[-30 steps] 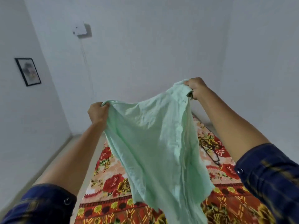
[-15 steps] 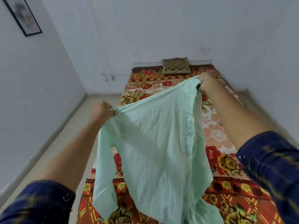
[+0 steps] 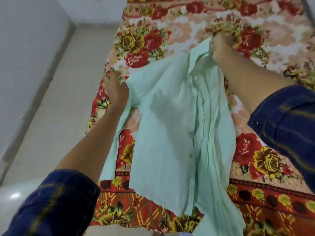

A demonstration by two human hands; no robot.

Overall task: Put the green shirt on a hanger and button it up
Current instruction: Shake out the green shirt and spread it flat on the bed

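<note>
Green shirt held spread over the bed.

The left hand (image 3: 115, 90) has its grip closed on one shoulder of the green shirt (image 3: 168, 133); the right hand (image 3: 221, 48) has its grip bunched on the collar end. The shirt hangs open between them, above the floral bedspread (image 3: 255, 159), near the bed's left edge and foot.

My head camera gives soft, even indoor light with faint shadows. A bright glare spot sits on the glossy floor (image 3: 15, 195) at lower left. Motion blur softens everything, and the wide lens bends the edges.
</note>
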